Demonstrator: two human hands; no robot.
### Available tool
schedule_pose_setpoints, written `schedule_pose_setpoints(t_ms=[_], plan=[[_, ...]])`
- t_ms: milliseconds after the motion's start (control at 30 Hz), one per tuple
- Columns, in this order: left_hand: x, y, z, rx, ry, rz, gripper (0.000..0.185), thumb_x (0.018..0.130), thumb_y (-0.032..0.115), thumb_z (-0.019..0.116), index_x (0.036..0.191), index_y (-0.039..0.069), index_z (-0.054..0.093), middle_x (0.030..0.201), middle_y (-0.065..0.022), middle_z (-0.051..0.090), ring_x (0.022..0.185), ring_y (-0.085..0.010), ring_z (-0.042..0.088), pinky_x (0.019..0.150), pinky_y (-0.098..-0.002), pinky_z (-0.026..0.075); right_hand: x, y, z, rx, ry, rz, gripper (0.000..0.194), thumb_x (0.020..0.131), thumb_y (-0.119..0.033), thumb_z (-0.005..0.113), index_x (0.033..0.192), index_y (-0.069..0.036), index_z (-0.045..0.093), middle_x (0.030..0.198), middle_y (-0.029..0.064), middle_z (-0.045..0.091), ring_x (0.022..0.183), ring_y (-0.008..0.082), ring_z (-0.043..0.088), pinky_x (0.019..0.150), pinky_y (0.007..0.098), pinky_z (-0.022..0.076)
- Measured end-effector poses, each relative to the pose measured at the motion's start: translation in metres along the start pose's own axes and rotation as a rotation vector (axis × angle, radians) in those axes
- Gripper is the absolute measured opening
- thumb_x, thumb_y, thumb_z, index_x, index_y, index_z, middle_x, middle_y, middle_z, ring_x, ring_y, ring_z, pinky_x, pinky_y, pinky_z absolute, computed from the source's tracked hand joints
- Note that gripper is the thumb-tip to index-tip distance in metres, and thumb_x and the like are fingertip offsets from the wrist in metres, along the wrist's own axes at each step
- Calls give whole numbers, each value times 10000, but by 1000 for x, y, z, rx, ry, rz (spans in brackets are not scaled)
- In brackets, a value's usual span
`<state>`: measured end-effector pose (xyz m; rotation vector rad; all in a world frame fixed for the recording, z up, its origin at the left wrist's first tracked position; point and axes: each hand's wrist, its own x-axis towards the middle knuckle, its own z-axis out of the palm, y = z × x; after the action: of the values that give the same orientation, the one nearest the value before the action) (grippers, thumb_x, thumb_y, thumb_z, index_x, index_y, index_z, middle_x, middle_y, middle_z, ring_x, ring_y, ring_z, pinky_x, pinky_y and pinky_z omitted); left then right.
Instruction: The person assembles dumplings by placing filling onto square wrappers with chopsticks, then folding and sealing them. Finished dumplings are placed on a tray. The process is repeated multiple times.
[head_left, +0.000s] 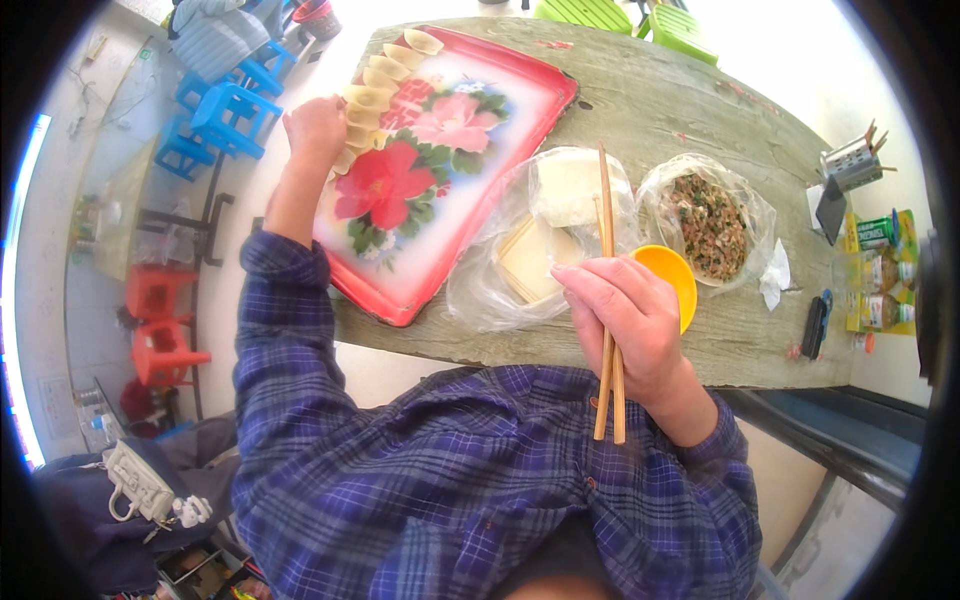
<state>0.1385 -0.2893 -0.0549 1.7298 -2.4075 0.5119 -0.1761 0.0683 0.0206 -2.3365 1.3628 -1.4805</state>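
Note:
My right hand (626, 322) grips a pair of wooden chopsticks (606, 225), their tips pointing away from me. Below it is a yellow bowl (679, 277), partly covered by the hand. My left hand (316, 131) is at the left rim of a red-edged floral enamel tray (517, 176), beside a row of folded wontons (386, 71). Its fingers are curled and mostly hidden, so whether they hold a wonton cannot be seen. Square dough wrappers (536, 259) lie stacked in clear plastic. Right of them, a plastic-lined bowl holds minced filling with green bits (709, 229).
Everything stands on a grey wooden table (645, 82). Toward its right end are a crumpled tissue (775, 275), a black object (814, 328), a metal chopstick holder (851, 163) and several condiment jars (877, 274). Blue stools (232, 112) and red stools (161, 349) stand at left.

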Motion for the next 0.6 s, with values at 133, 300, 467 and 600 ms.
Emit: schedule_pose_setpoints(t_ms=[133, 300, 467, 600], plan=[[11, -11, -2, -145, 87, 246, 226, 942, 281, 620, 899, 100, 747, 926, -176, 727, 872, -400, 699, 780, -511, 527, 0, 2, 3, 13, 2, -5, 345, 730, 71, 754, 1069, 32, 704, 874, 130, 666, 691, 299, 660, 592, 378, 541], [13, -17, -9, -173, 106, 291, 189, 934, 252, 654, 937, 103, 770, 923, -145, 737, 892, -364, 709, 811, -474, 540, 0, 1, 4, 15, -20, -3, 381, 707, 63, 750, 1084, 31, 700, 882, 127, 664, 691, 303, 662, 584, 376, 542], [20, 10, -28, -96, 174, 72, 241, 936, 313, 661, 1030, 150, 811, 1040, -97, 764, 985, -323, 717, 874, -439, 537, 1, 2, 4, 23, -43, 2, 387, 708, 58, 744, 1091, 29, 699, 884, 128, 664, 696, 307, 666, 587, 383, 547], [30, 20, -19, 38, -77, -148, 244, 926, 317, 656, 1037, 166, 813, 1090, -100, 759, 1036, -321, 711, 924, -505, 504, 3, 1, 4, 32, -23, 11, 338, 759, 113, 766, 1085, 35, 720, 877, 136, 674, 694, 276, 660, 591, 355, 510]])
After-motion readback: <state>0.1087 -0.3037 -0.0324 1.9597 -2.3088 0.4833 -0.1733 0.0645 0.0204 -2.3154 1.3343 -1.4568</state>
